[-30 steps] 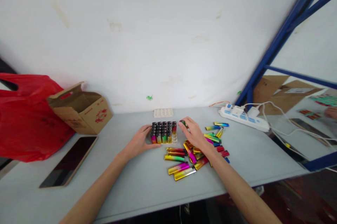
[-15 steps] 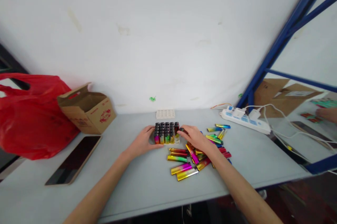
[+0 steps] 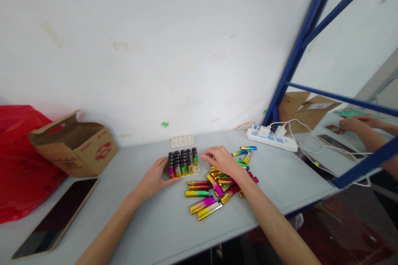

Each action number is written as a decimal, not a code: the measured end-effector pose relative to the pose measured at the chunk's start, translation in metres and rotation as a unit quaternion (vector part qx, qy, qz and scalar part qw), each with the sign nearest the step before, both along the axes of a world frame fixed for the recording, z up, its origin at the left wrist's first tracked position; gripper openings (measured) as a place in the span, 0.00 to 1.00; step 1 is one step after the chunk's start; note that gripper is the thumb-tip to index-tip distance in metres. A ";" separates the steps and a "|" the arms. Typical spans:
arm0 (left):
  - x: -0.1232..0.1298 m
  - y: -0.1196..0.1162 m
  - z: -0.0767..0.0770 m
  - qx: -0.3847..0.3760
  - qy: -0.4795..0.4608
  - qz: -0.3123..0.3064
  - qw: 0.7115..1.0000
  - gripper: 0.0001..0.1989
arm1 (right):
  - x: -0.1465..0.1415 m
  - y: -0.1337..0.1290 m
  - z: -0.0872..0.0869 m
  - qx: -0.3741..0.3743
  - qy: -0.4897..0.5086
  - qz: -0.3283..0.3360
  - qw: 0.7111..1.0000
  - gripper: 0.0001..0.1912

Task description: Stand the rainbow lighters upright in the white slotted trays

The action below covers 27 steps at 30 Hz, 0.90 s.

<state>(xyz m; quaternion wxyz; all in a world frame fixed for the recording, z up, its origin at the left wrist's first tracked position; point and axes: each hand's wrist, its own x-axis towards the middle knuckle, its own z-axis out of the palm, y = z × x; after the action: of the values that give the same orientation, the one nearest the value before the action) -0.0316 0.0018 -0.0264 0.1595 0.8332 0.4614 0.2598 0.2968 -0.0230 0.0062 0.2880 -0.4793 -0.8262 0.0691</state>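
Lighters [image 3: 182, 162] with black tops and shiny rainbow bodies stand upright in rows in a white tray [image 3: 196, 169]. My left hand [image 3: 156, 175] grips the tray's left side, thumb along the front and fingers behind. At the front right corner of the tray one slot shows no lighter. Just right of the tray, my right hand [image 3: 221, 159] hovers with its thumb apart from the curved fingers, and no lighter shows between them. Below that hand lies a loose pile of metallic lighters [image 3: 215, 185] in gold, pink, red and green, partly covered by my right forearm.
Another white slotted tray [image 3: 182, 141] lies against the wall. To the left are a phone [image 3: 57, 217], an open cardboard box [image 3: 93, 153] and a red plastic bag [image 3: 25, 161]. A power strip [image 3: 273, 139] with cables sits by the blue frame [image 3: 298, 49]. Another person's hands [image 3: 357, 124] work beyond it.
My right hand has let go of a lighter, which now stands in the tray's right column, and has moved right, away from the tray. The camera view has turned right.
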 end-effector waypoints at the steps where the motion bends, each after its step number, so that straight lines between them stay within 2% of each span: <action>1: 0.000 0.000 0.001 -0.001 0.004 0.000 1.000 0.43 | 0.012 0.003 0.002 0.010 0.017 -0.019 1.000 0.18; 4: 0.000 0.001 0.001 -0.005 0.011 0.001 1.000 0.44 | 0.051 0.012 0.004 0.029 0.068 -0.073 0.995 0.13; 6: 0.000 0.002 -0.001 -0.006 0.008 0.002 1.000 0.44 | 0.077 0.015 0.001 0.026 0.081 -0.104 0.991 0.15; 9: -0.001 0.005 -0.003 0.001 0.000 0.003 1.000 0.44 | 0.107 0.009 -0.010 -0.002 0.032 -0.138 0.990 0.20; 14: 0.001 0.005 0.000 0.007 -0.012 -0.002 1.000 0.43 | 0.130 -0.013 -0.023 -0.042 -0.051 -0.179 0.982 0.21; 17: 0.003 0.003 0.004 0.001 -0.013 -0.002 1.000 0.45 | 0.131 -0.014 -0.021 -0.030 -0.042 -0.167 0.985 0.15; 19: 0.004 0.003 0.004 0.004 -0.016 -0.002 1.000 0.45 | 0.128 -0.009 -0.017 -0.015 0.014 -0.148 0.989 0.11; 22: 0.003 0.004 0.001 0.014 -0.016 -0.004 1.000 0.44 | 0.112 0.002 -0.009 -0.015 0.192 -0.127 0.973 0.15; 24: 0.002 0.005 0.000 0.019 -0.011 -0.006 1.000 0.44 | 0.094 0.010 -0.002 -0.051 0.335 -0.111 0.934 0.20; 27: 0.001 0.003 0.000 0.015 -0.004 -0.005 1.000 0.44 | 0.060 0.021 0.010 -0.110 0.510 -0.073 0.850 0.27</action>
<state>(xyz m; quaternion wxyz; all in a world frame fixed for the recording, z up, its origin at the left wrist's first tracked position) -0.0308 0.0053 -0.0268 0.1503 0.8367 0.4527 0.2690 0.3573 -0.0021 0.0163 0.6188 -0.4641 -0.5125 0.3727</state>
